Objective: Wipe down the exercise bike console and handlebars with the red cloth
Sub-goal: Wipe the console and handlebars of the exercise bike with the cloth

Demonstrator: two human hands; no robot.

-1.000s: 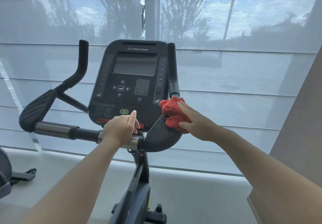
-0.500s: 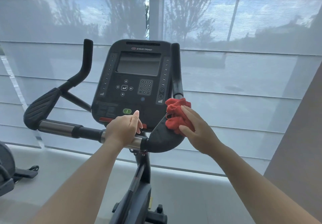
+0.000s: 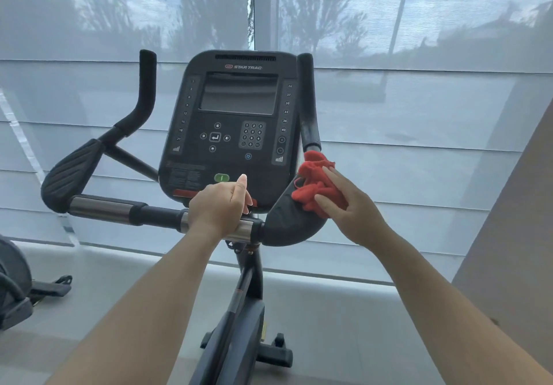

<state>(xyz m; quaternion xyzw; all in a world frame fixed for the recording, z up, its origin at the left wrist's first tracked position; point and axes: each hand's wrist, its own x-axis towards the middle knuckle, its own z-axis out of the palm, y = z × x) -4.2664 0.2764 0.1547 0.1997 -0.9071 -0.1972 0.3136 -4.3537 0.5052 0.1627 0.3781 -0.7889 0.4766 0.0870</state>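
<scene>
Right, on my feed the left hand (image 3: pixel 220 208) is wrapped over the handlebars (image 3: pixel 101 209), its fingers curled round the chrome section of the crossbar and its thumb sticking up against the lower edge of the console (image 3: pixel 236 133). Just above that thumb sits the console's green button (image 3: pixel 221 178), and the dark screen and keypad are higher up. The right hand (image 3: pixel 350 208) lies over the red cloth (image 3: pixel 314 184), with its fingers nearly straight across the bunched fabric and its thumb along the lower edge, pressing the cloth onto the black curved pad (image 3: pixel 287 226) at the right end of the crossbar. The cloth touches that pad and pokes out above my fingertips, just below the foot of the right upright grip (image 3: pixel 308 106). Between the two hands the crossbar meets the pad, and the bike's stem (image 3: pixel 248 283) drops away below them. Well out beyond the left hand I can see the ribbed left pad (image 3: pixel 71 172) and the left upright grip (image 3: pixel 146 85). Farther left and lower, part of another machine (image 3: pixel 12 289) shows at the edge of the frame. Behind the console hang pale window blinds (image 3: pixel 419 115).
</scene>
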